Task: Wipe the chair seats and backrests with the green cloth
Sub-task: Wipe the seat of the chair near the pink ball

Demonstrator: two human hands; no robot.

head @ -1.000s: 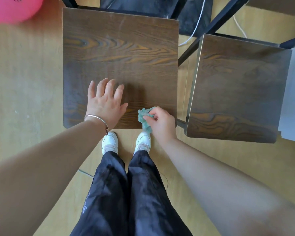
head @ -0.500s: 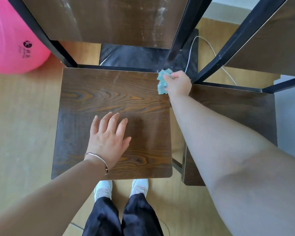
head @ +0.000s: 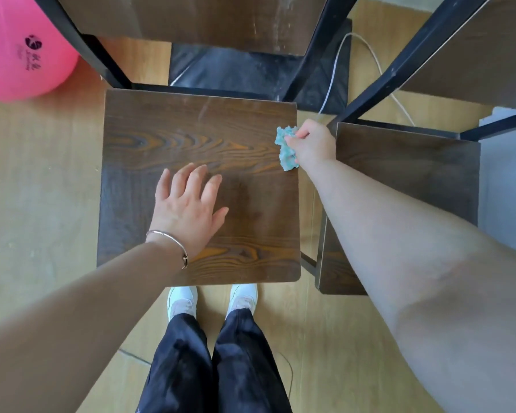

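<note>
A dark wooden chair seat [head: 167, 138] fills the middle of the view, and its backrest [head: 191, 19] rises at the top. My left hand [head: 188, 208] rests flat on the seat with fingers spread; a thin bracelet circles the wrist. My right hand [head: 313, 144] grips a crumpled green cloth [head: 286, 150] against the seat's right edge, a little behind the middle. A second chair seat [head: 414, 174] stands to the right, partly hidden under my right forearm, with its backrest [head: 489, 61] at the top right.
A pink exercise ball [head: 15, 52] sits on the wooden floor at the top left. A white cable [head: 379, 70] and a black mat [head: 245, 76] lie behind the chairs. My white shoes [head: 212, 299] stand just in front of the seat.
My right hand has slid the cloth along the right edge from the back corner toward me, after first sweeping from the front edge to the back. My left hand stays flat on the seat.
</note>
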